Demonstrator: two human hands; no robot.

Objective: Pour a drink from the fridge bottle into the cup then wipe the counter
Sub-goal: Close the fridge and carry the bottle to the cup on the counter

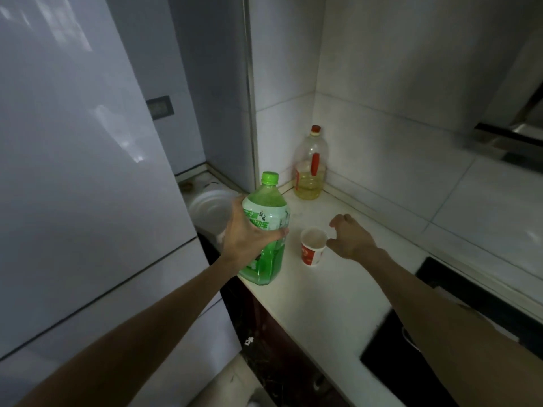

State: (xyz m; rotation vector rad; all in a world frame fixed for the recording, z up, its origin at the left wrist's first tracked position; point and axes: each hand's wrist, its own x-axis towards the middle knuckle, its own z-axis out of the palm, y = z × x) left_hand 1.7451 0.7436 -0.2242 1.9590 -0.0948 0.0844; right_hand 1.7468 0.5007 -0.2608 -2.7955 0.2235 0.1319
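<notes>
- The fridge (pixel 73 171) fills my left side, its doors closed.
- The counter (pixel 338 295) runs from the tiled corner toward me, with a black hob (pixel 458 286) set in it on my right.
- An oil bottle (pixel 310 171) with a red cap stands in the back corner, yellow oil in its lower part, well behind the rest.
- The bottle (pixel 266 230), green cap on and green drink inside, is nearly upright at the counter's left edge.
- My left hand (pixel 249 235) wraps round its middle.
- My right hand (pixel 351 237) hovers just right of the cup, fingers loosely curled and holding nothing. The thumb is by the rim, but I cannot tell whether it touches.
- The cup (pixel 313 246), red outside and white inside, stands upright between bottle and right hand and looks empty.
</notes>
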